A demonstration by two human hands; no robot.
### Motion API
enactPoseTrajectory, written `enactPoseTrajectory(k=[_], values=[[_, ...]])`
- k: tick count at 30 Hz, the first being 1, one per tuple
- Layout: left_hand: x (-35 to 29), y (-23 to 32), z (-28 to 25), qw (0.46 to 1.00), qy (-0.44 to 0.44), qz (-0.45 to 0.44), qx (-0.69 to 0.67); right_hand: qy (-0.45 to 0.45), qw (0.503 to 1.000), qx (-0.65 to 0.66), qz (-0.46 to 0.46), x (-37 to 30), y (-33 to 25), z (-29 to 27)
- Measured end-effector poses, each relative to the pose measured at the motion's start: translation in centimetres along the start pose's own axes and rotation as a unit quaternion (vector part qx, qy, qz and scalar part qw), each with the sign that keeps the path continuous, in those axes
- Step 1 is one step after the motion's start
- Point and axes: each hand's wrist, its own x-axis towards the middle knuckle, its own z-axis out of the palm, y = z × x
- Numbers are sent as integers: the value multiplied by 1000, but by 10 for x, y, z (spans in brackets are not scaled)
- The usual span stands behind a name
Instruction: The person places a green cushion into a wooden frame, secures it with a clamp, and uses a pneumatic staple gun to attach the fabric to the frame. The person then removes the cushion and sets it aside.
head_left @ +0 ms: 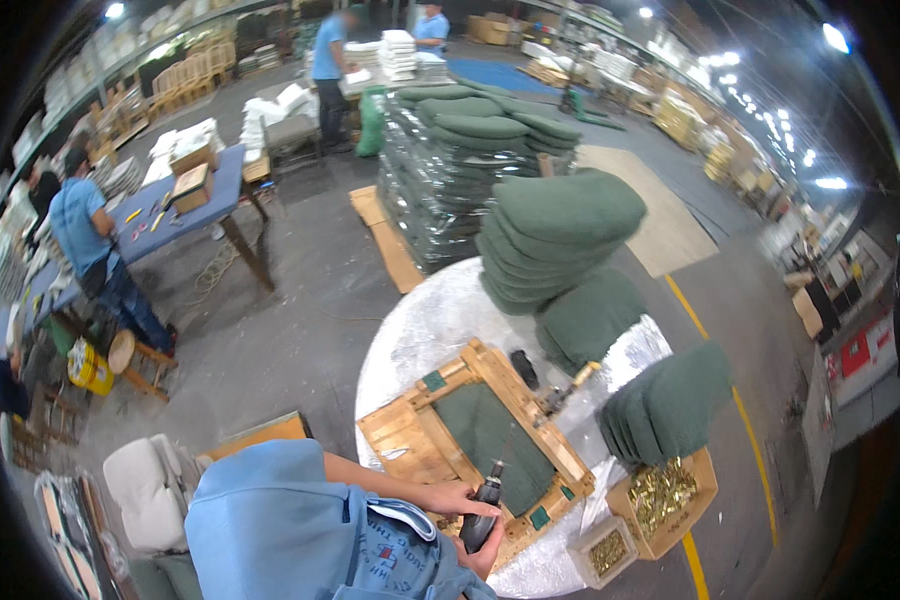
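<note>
Both my hands are on a black power drill [487,492], whose thin bit points away from me over the wooden frame. My left hand [455,498] closes around the front of its body. My right hand [484,548] wraps the rear part near the frame's front edge; some of its fingers are hidden. The wooden frame [475,362] lies on a round table with a shiny silvery cover [395,345]. A dark green fabric panel [492,440] sits within the frame, and small green pieces show at its corners.
A metal tool with a yellow end [568,393] and a black object [522,368] lie by the frame's far side. Green cushions [560,225] stand stacked behind, more [665,400] at right. Boxes of brass-coloured hardware [705,480] [577,550] sit at the near right. Co-workers stand farther off.
</note>
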Motion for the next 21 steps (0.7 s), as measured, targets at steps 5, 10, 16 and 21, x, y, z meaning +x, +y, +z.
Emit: enactPoseTrajectory(k=[5, 10, 16, 21], values=[[-52, -41, -49, 965, 122, 118, -201, -200, 931, -272, -136, 46, -70, 42], [-103, -45, -104, 923, 246, 177, -237, -334, 907, 5, -255, 90, -236, 123], [-133, -118, -145, 837, 264, 30, -478, -489, 582, 567, -317, 47, -369, 260], [-155, -146, -168, 838, 279, -13, -468, -476, 481, 669, -308, 24, -358, 326]])
